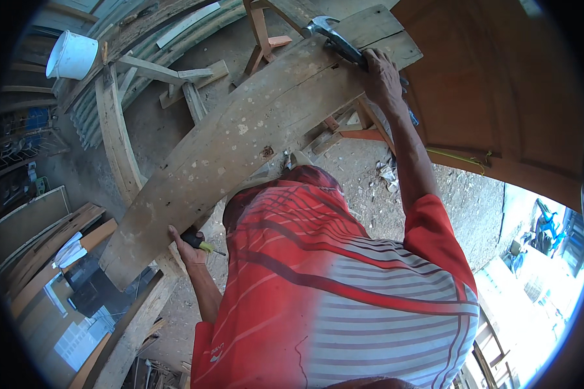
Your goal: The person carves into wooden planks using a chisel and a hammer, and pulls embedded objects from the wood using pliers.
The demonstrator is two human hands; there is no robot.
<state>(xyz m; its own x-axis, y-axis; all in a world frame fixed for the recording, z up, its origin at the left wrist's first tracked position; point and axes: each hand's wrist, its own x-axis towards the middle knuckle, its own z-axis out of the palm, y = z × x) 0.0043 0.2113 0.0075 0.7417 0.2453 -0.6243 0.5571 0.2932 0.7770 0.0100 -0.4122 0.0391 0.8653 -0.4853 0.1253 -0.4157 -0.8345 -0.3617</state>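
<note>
A long, worn plank (220, 152) spotted with pale marks slants from lower left to upper right in front of me. Over its upper right part, my right hand (383, 79) is closed round the handle of a claw hammer (345, 47). The hammer's metal head points left, above the plank's far edge. At the plank's lower left end, my left hand (192, 251) has its thumb against the near edge. That same hand grips a screwdriver (206, 246) with a black and yellow-green handle, its thin shaft pointing right. Its other fingers are partly hidden.
Wooden trestle legs (118, 133) stand left of the plank. A white bucket (73, 56) sits at the upper left, near corrugated sheets (87, 123). A large brown wooden panel (499, 97) rises at the right. Wood scraps (321, 139) and crumpled litter (388, 175) lie on the floor.
</note>
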